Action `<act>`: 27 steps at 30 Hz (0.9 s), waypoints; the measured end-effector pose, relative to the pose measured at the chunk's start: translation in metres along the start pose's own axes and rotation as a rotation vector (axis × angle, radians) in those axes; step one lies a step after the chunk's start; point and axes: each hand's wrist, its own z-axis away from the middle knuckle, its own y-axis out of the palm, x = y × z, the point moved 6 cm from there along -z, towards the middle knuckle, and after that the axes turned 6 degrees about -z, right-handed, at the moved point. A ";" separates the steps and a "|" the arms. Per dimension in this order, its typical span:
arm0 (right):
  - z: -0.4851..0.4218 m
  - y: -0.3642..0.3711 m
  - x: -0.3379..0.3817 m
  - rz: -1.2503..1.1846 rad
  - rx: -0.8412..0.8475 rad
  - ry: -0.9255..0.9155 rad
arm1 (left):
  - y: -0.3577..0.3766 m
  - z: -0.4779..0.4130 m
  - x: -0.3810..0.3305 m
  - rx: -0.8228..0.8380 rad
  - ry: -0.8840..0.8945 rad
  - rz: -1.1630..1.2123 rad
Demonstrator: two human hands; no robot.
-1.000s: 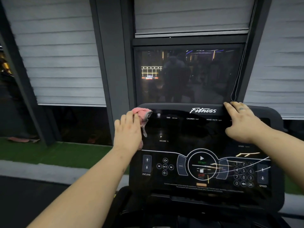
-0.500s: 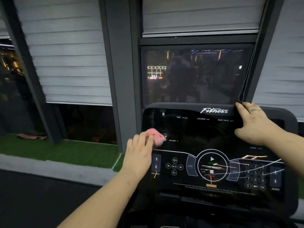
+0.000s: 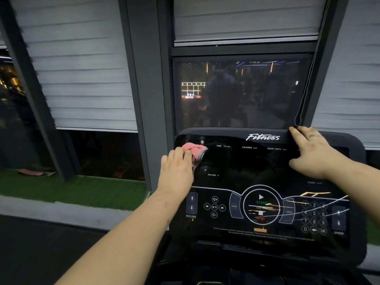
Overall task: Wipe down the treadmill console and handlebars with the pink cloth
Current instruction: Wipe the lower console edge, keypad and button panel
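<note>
The black glossy treadmill console (image 3: 246, 167) fills the lower right of the head view, with a "Fitness" logo on top and button markings below. My left hand (image 3: 177, 171) presses the bunched pink cloth (image 3: 194, 151) against the console's upper left corner; the cloth sticks out past my fingertips. My right hand (image 3: 312, 151) lies flat with spread fingers on the console's upper right edge, holding nothing. The handlebars are out of sight.
A dark screen (image 3: 236, 93) stands right behind the console, with a thin cord (image 3: 304, 95) hanging along its right side. Grey window frames and white blinds (image 3: 78, 64) lie beyond. A green turf strip (image 3: 72, 190) and dark floor are at lower left.
My left hand has slid the cloth from the console's left middle, near the incline buttons, back up to the upper left corner. My right hand has stayed on the top edge.
</note>
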 end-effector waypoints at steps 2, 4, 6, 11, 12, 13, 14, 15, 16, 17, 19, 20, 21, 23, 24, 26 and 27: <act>0.000 0.000 0.000 0.004 -0.001 0.001 | 0.007 0.013 -0.001 -0.020 0.002 0.024; 0.000 0.000 0.000 0.008 -0.003 0.004 | 0.017 0.030 -0.001 -0.035 0.005 0.052; 0.001 0.000 0.000 0.009 -0.002 0.006 | 0.027 0.051 -0.001 -0.027 0.020 0.071; 0.002 0.000 0.001 0.019 -0.009 -0.002 | 0.040 0.084 0.002 0.031 0.046 0.084; 0.001 0.001 0.001 0.020 -0.012 -0.003 | 0.038 0.079 0.002 0.032 0.050 0.069; 0.002 0.001 0.001 0.019 -0.016 -0.004 | 0.035 0.070 0.002 0.031 0.049 0.054; 0.002 0.002 0.002 0.020 -0.019 -0.004 | 0.030 0.056 0.004 0.022 0.047 0.041; 0.002 0.002 0.002 0.024 -0.019 -0.004 | 0.024 0.041 0.005 0.010 0.047 0.034; 0.002 0.002 0.002 0.026 -0.014 0.000 | 0.018 0.026 0.005 0.002 0.043 0.032; 0.003 0.002 0.002 0.025 -0.013 0.006 | 0.011 0.012 0.006 0.004 0.036 0.031; 0.003 0.002 0.005 0.020 -0.020 0.010 | 0.002 -0.006 0.005 0.017 0.031 0.032; 0.004 0.001 0.007 0.025 -0.034 0.013 | 0.000 -0.010 0.004 0.017 0.031 0.032; 0.006 0.001 0.010 0.036 -0.047 0.020 | -0.001 -0.011 0.003 0.018 0.029 0.037; 0.011 0.001 0.018 0.055 -0.056 0.046 | -0.002 -0.007 0.002 0.013 0.023 0.060; 0.015 0.002 0.024 0.068 -0.061 0.059 | -0.003 -0.005 0.001 0.009 0.014 0.074; 0.024 0.007 0.046 0.090 -0.097 0.041 | -0.002 -0.002 0.000 0.010 -0.012 0.102; 0.031 0.012 0.060 0.085 -0.115 0.018 | -0.001 -0.001 -0.001 0.009 -0.021 0.110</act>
